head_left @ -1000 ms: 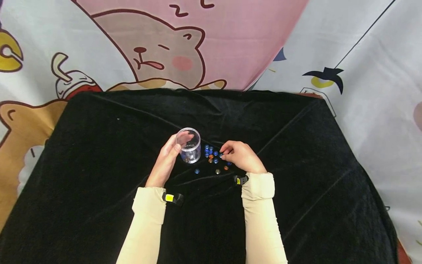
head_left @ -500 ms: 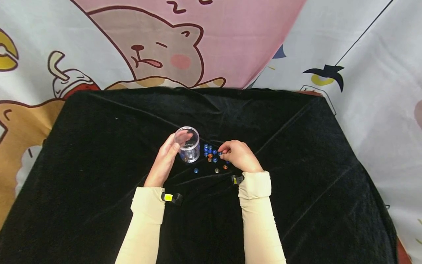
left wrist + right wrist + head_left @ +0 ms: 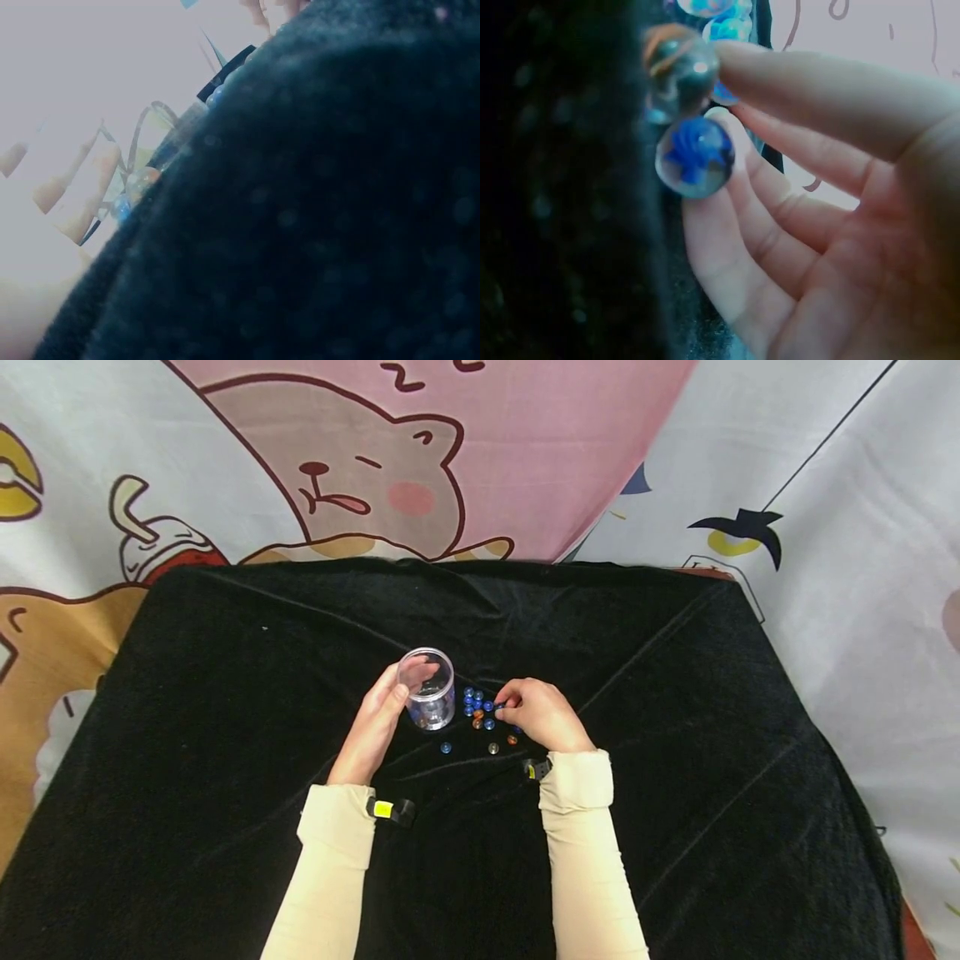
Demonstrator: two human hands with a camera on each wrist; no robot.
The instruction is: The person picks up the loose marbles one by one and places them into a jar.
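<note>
The marbles (image 3: 483, 720) sit in a loose little cluster on the black cloth (image 3: 675, 735), right in the middle of the table, just beside the clear jar (image 3: 427, 687) on its right side; most are blue, a couple orange, and a few have strayed nearer to you. Your right hand (image 3: 542, 717) is down at the cluster's right edge, fingers curled in on it; up close from the wrist you can see the blue-swirl marble (image 3: 695, 156) lying against your fingertips (image 3: 727, 56), with an orange-streaked marble (image 3: 679, 69) touching it just above — a fingertip sits right on that one too. Whether you've actually got the blue one pinched or it's just resting against your fingers on the cloth, I can't tell; the thumb isn't showing in that view.

Your left hand (image 3: 378, 722) is wrapped around the jar's left side, thumb and fingers curved to the wall, keeping it upright with the mouth open at the top; a few marbles already lie at the bottom of it. The left wrist view is mostly blurry dark cloth, with a sliver of the jar (image 3: 161, 131) and a hint of marbles at the edge.

Further out — cream sleeves (image 3: 333, 852) on both arms, a dark strap (image 3: 392, 810) with a yellow tag at each wrist; behind the table hangs a cartoon bear sheet (image 3: 360, 468) in pink and white.
</note>
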